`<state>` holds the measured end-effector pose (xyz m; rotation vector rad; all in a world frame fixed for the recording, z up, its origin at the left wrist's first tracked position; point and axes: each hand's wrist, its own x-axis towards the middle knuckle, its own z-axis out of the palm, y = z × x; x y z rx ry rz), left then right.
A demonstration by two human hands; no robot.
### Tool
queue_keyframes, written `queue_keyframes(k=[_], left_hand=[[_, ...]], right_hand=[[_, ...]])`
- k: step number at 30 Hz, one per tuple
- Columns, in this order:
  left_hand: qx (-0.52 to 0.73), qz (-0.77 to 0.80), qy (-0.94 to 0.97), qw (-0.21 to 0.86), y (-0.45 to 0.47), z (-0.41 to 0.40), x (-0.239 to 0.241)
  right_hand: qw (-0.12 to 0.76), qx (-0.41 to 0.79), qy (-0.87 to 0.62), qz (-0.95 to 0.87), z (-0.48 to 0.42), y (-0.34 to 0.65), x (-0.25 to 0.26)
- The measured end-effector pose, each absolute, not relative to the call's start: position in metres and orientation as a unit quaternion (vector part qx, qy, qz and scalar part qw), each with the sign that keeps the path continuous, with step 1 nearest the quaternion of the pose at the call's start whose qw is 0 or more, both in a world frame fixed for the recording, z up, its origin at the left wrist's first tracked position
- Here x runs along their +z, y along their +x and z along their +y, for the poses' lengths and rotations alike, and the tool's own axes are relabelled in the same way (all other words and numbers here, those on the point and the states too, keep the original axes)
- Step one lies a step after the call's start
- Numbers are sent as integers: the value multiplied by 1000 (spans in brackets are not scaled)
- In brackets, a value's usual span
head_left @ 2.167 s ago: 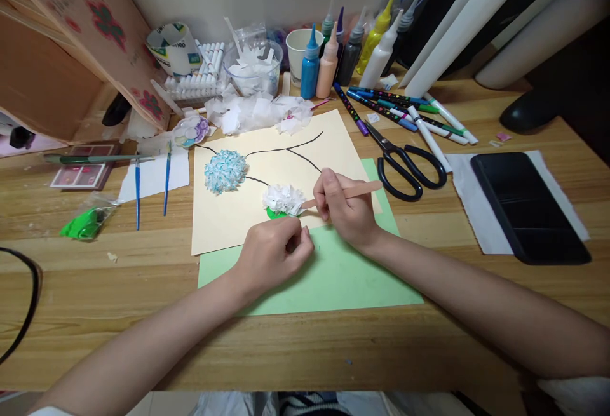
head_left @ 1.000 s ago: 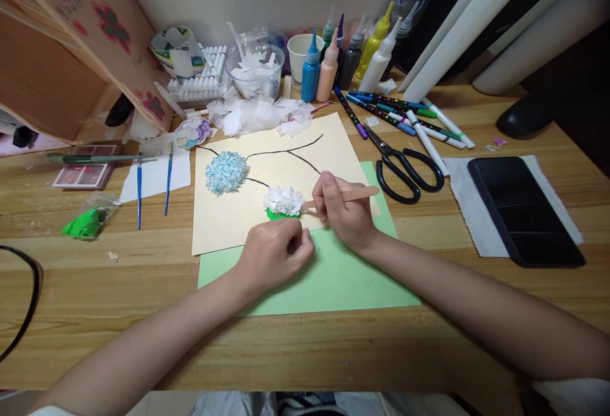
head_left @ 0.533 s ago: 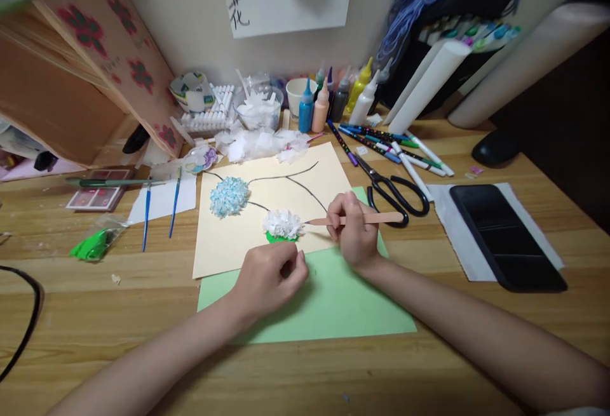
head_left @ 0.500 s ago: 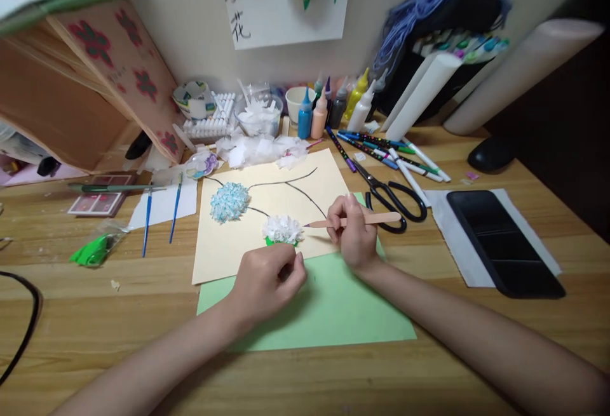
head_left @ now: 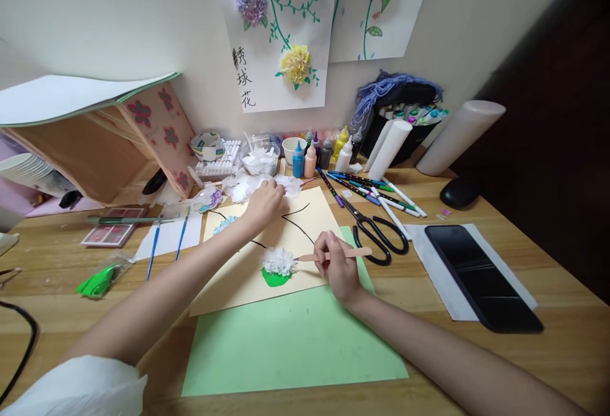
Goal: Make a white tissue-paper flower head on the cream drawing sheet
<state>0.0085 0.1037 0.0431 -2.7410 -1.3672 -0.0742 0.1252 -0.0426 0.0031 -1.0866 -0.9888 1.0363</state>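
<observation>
My right hand (head_left: 339, 267) grips a wooden craft stick (head_left: 350, 253) whose narrow dark tip touches or nearly touches the white paper flower (head_left: 279, 261). A round green patch (head_left: 276, 277) shows below that flower on the cream sheet (head_left: 229, 289). My left hand (head_left: 267, 203) reaches across the sheet to the white tissue paper pieces (head_left: 241, 188) at its far edge. Its fingers are bent together, and what they hold, if anything, is hidden. A blue paper flower (head_left: 225, 223) is partly covered by my left forearm. Dark branch lines run over the sheet.
Under the cream sheet lies a green sheet (head_left: 295, 352). Black scissors (head_left: 372, 228), several pens (head_left: 362, 187) and a phone (head_left: 481, 276) are to the right. Paint bottles (head_left: 309, 162) stand behind. Blue-handled brushes (head_left: 153, 251) and a green bag (head_left: 98, 281) are on the left.
My left hand has moved from in front of the white flower to the tissue paper pieces. My right hand keeps the craft stick beside the flower. The view has tilted up.
</observation>
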Motion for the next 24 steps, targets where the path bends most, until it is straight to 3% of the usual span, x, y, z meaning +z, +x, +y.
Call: queue_keyframes(k=[24], left_hand=[[-74,-414,-907,17,8,115,19]], right_hand=[[626,455,-468,-426,-43,126,2]])
